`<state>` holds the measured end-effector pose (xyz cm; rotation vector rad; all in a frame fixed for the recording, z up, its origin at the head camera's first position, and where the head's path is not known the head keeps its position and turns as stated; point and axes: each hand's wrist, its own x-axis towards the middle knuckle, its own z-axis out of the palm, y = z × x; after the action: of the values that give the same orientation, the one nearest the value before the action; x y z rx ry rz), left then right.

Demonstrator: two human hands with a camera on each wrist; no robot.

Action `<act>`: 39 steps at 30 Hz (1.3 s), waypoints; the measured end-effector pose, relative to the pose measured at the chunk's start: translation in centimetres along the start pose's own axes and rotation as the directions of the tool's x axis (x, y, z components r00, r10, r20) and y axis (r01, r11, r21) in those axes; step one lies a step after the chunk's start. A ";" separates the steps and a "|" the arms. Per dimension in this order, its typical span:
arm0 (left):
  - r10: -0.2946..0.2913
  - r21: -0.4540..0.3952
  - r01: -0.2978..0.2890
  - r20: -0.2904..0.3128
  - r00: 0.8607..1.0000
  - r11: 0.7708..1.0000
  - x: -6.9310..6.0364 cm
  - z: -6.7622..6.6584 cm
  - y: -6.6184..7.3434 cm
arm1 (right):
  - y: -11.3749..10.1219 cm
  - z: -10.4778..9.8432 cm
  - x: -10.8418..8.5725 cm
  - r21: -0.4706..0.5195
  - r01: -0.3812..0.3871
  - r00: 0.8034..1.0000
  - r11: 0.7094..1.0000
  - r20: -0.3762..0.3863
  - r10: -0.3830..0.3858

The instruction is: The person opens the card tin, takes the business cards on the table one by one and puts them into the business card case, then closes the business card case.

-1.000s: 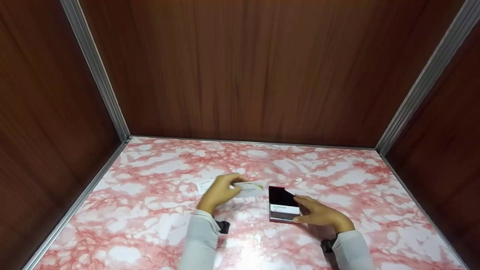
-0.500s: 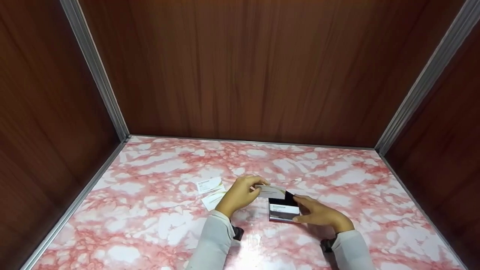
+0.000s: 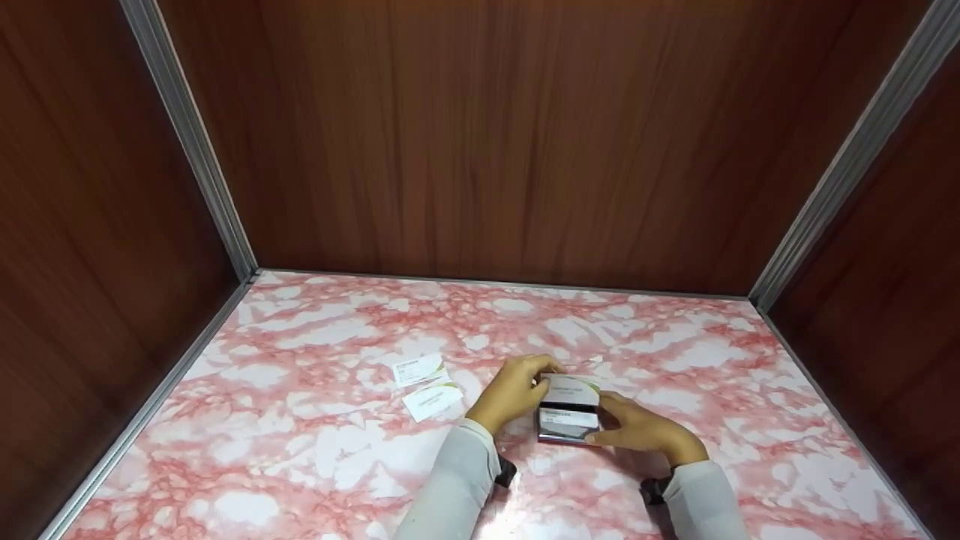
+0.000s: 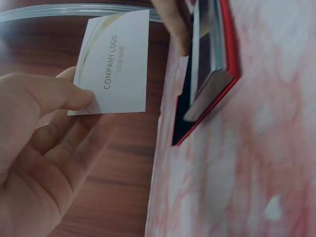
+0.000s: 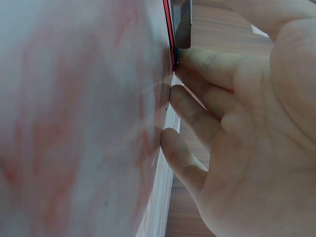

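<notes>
My left hand [image 3: 517, 391] pinches a white business card [image 3: 570, 388] between thumb and fingers. In the left wrist view this card [image 4: 121, 64] reads "COMPANY LOGO", and it is clear of the case. A business card case [image 3: 568, 434], dark inside with a red edge, lies spread on the table below it. Another card shows in the case's near pocket. My right hand [image 3: 645, 426] holds the case at its right side, thumb on the near corner. Seen from the right wrist, fingertips of the right hand [image 5: 247, 108] meet the case's edge and the tabletop.
Two loose business cards, an upper one [image 3: 418, 369] and a lower one [image 3: 433, 401], lie left of the hands. The marbled red-and-white table [image 3: 300, 420] is enclosed by a brown wood-grain back panel [image 3: 487, 150] and side panels with metal corner strips.
My left hand has carried the card rightward from beside the loose cards to over the case's far part. The lower loose card has come into full view. The right hand stays put.
</notes>
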<state>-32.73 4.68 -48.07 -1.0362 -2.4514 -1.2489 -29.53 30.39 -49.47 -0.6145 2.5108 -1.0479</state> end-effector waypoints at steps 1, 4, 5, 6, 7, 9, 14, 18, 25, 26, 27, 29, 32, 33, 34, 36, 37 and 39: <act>-0.007 -0.007 0.007 0.004 1.000 1.000 0.0 0.2 0.0 | 0.0 0.0 0.0 -0.009 -0.004 1.000 1.000 -0.002 0.004; -0.025 -0.035 0.026 0.019 1.000 0.999 0.1 0.7 0.1 | 0.0 0.0 0.0 -0.016 -0.034 0.999 0.999 -0.001 0.034; -0.034 -0.040 0.035 0.025 0.999 0.999 0.1 0.9 0.1 | -0.1 0.0 0.0 -0.014 -0.051 0.999 0.999 0.000 0.051; -0.042 -0.042 0.043 0.029 0.999 0.998 0.1 1.0 0.0 | -0.1 0.0 -0.1 -0.008 -0.066 0.998 0.998 0.002 0.066; -0.047 -0.040 0.048 0.034 0.998 0.998 0.1 1.2 0.0 | -0.2 0.0 -0.1 -0.005 -0.070 0.998 0.998 0.002 0.070; -0.055 -0.032 0.056 0.038 0.998 0.998 0.2 1.4 0.0 | -0.3 -0.1 -0.1 -0.003 -0.082 0.997 0.997 0.008 0.082; -0.059 0.014 0.059 0.038 0.997 0.998 0.0 1.8 -0.3 | -0.2 -0.1 0.0 -0.027 -0.046 0.999 0.999 0.012 0.047; -0.050 0.059 0.048 0.027 0.998 0.997 -0.1 2.1 -0.5 | 0.0 -0.1 0.2 -0.030 -0.017 1.000 0.999 0.012 0.018; -0.070 0.132 0.066 0.027 0.997 0.989 -0.3 2.2 -0.5 | 0.2 -0.1 0.3 -0.021 -0.029 0.999 0.999 0.020 0.029; -0.080 0.138 0.074 0.039 0.996 0.988 -0.3 2.2 -0.4 | 0.2 -0.1 0.2 -0.019 -0.033 0.999 0.999 0.019 0.034; -0.091 0.149 0.082 0.054 0.994 0.985 -0.4 2.3 -0.4 | 0.1 0.0 0.2 -0.011 -0.032 0.999 0.999 0.021 0.032; -0.105 0.169 0.091 0.079 0.991 0.981 -0.5 2.4 -0.4 | 0.1 0.1 0.1 0.000 -0.021 1.000 1.000 0.021 0.021; -0.122 0.184 0.101 0.105 0.987 0.978 -0.7 2.6 -0.5 | 0.1 0.1 0.0 -0.011 -0.003 1.000 1.000 0.018 0.003; -0.123 0.192 0.101 0.109 0.986 0.976 -0.7 2.6 -0.5 | 0.1 0.2 0.0 -0.013 0.002 1.000 1.000 0.018 -0.002; -0.124 0.197 0.101 0.110 0.986 0.975 -0.7 2.6 -0.5 | 0.2 0.1 0.0 -0.024 -0.002 1.000 1.000 0.012 0.002; -0.126 0.204 0.100 0.116 0.985 0.974 -0.7 2.6 -0.4 | 0.1 0.1 -0.1 -0.040 -0.013 1.000 0.999 0.006 0.013; -0.126 0.211 0.098 0.120 0.985 0.973 -0.7 2.6 -0.4 | 0.1 0.1 -0.1 -0.043 -0.016 1.000 0.999 0.004 0.016; -0.122 0.223 0.091 0.128 0.984 0.971 -0.7 2.6 -0.3 | 0.1 0.0 -0.2 -0.050 -0.015 1.000 0.999 0.005 0.015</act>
<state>-32.07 6.18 -50.23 -0.9752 -2.7101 -0.9370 -29.43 30.53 -49.51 -0.6104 2.5396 -0.9800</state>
